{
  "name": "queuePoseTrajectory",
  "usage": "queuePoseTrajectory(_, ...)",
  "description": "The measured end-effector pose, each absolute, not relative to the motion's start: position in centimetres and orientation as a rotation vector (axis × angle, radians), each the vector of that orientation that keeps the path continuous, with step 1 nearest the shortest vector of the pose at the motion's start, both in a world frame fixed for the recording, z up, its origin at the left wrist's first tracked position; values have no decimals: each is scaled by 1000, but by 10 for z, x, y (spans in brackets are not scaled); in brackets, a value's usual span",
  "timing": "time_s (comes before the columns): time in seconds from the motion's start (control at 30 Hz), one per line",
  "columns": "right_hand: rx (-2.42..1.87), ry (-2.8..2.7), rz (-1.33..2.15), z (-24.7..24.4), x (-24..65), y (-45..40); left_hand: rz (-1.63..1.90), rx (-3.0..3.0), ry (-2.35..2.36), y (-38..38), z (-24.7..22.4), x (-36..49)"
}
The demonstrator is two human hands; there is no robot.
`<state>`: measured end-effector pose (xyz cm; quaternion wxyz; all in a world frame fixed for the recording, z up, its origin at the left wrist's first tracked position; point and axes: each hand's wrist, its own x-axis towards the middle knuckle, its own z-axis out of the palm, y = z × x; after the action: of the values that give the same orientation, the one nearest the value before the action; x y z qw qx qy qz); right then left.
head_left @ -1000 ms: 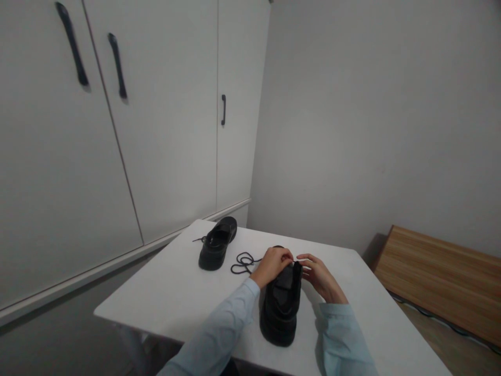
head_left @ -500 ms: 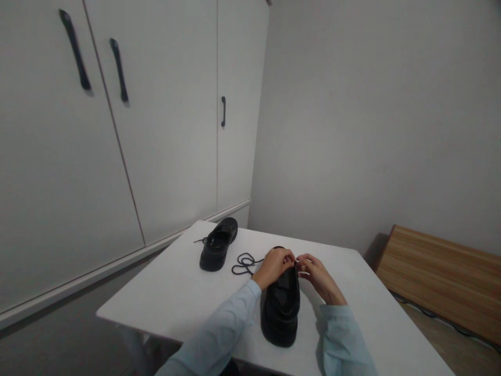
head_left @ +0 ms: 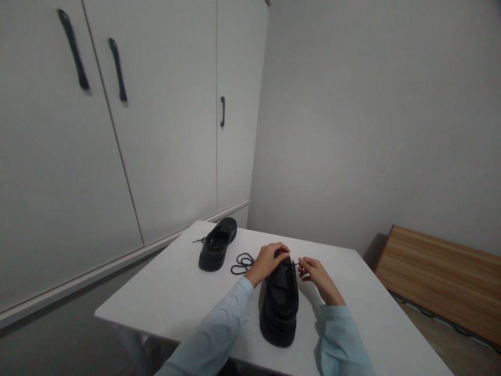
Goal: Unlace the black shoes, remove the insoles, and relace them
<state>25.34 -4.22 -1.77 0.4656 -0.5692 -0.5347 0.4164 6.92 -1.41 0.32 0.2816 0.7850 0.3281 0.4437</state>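
Note:
A black shoe [head_left: 278, 326] stands on the white table [head_left: 176, 297] with its heel towards me. My left hand [head_left: 269, 261] lies over its front part, thumb and fingers closed on the upper around the lacing area. To the right of the shoe, my right hand [head_left: 316, 275] pinches a short end of black shoelace [head_left: 296, 263] that comes out of the shoe's right side. The rest of the shoelace [head_left: 243, 262] lies in loose loops on the table, left of the shoe. The toe is mostly hidden behind my left hand.
A second black shoe [head_left: 213, 257] stands at the table's far left, a bit of lace sticking out on its left. White cupboards [head_left: 172, 130] with dark handles rise behind on the left. On the right is a wood-grain board [head_left: 442, 277], with a dark cable along its lower edge.
My hands were close together at the shoe's lacing. They have moved apart: the left back onto the shoe's upper, the right slightly away with the shoelace end now stretched from the shoe.

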Motion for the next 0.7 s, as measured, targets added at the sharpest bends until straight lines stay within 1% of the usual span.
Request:
queuePoseTrajectory(0.13, -1418, -1212, 977, -17, 256, -40, 1258, 1936, 1088, 1, 6, 45)
queuePoseTrajectory(0.2, -1377, -1157, 937, -16, 259, -40, 1203, 1894, 1233, 9, 4, 31)
queuePoseTrajectory(0.27, -1296, -1104, 894, -14, 261, -41, 1085, 1935, 1415, 15, 0, 19)
queuePoseTrajectory(0.37, -1153, -1033, 864, -10, 262, -43, 729, 2085, 1731, 16, -7, 6)
queuePoseTrajectory(0.43, -1047, -995, 855, -7, 260, -45, 519, 2139, 1859, 12, -10, 1)
queuePoseTrajectory(0.57, -826, -947, 880, 3, 255, -51, 408, 2171, 1908, 4, -8, -2)
queuePoseTrajectory(0.7, -720, -909, 946, 12, 253, -58, 346, 2216, 1902, 2, -4, -3)
